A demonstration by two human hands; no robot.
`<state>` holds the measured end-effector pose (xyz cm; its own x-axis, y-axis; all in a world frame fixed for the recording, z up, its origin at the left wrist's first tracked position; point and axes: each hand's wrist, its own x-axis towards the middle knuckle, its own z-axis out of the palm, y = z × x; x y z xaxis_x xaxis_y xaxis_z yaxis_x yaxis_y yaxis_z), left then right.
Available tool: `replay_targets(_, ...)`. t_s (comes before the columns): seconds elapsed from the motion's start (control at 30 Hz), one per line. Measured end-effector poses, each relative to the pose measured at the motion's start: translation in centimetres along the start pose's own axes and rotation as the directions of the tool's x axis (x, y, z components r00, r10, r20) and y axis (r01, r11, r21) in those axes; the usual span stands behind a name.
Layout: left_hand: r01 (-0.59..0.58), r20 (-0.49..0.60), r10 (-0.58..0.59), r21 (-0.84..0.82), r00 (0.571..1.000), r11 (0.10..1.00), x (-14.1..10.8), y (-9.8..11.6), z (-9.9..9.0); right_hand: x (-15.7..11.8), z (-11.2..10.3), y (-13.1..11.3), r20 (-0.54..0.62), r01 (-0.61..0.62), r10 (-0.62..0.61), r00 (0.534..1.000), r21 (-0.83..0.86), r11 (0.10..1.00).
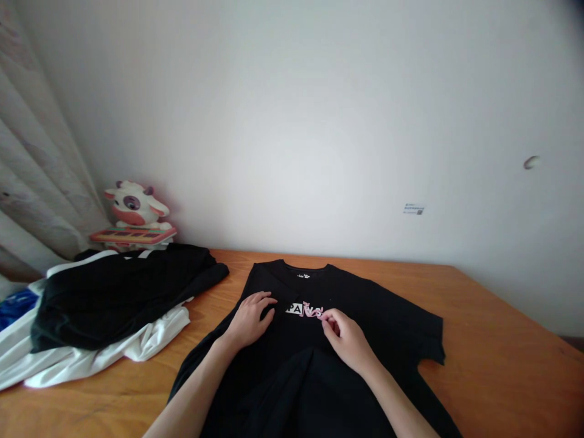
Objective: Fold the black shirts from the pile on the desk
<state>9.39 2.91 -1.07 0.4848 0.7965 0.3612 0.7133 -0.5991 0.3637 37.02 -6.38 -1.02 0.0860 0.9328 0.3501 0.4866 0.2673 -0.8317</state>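
Observation:
A black T-shirt lies spread on the wooden table, its neckline toward the wall. White and pink lettering runs across its chest. My left hand rests open on the cloth, left of the print, with the fingers laid out. At the right end of the lettering, my right hand is closed, thumb and forefinger pinched on the shirt's front. Nearer to me the cloth rises in a loose fold between my forearms. The left sleeve area is partly tucked under or hidden by my left arm.
A pile of black clothes and white clothes lies on the left of the table. Behind it a cow-shaped toy keyboard stands against the wall. A curtain hangs at far left. The wall bounds the table's back.

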Motion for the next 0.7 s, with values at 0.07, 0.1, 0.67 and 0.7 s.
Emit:
replay_targets(0.07, 0.0, -0.002, 0.0, 0.006, 1.0, 1.0, 0.0, 0.0, 0.0, -0.5, -0.3, 0.5, 0.008, -0.028, 0.028, 1.0, 0.021, 0.999)
replay_targets(0.1, 0.001, -0.002, -0.001, 0.009, 1.0, 1.0, 0.1, 0.1, 0.0, -0.5, -0.4, 0.7, 0.033, -0.034, 0.033, 0.999, 0.037, 0.999)
replay_targets(0.67, 0.136, 0.163, -0.218, 0.406, 0.962, 0.904, 5.1, 7.2, 2.1, 0.3, -2.1, 2.4, -0.252, -0.1, 0.106, 0.962, 0.035, 0.994)
replay_targets(0.7, 0.096, 0.171, -0.172, 0.381, 0.97, 0.919, 5.4, 8.3, 2.9, 0.3, -2.1, 2.5, -0.231, -0.088, 0.088, 0.969, 0.011, 0.996)
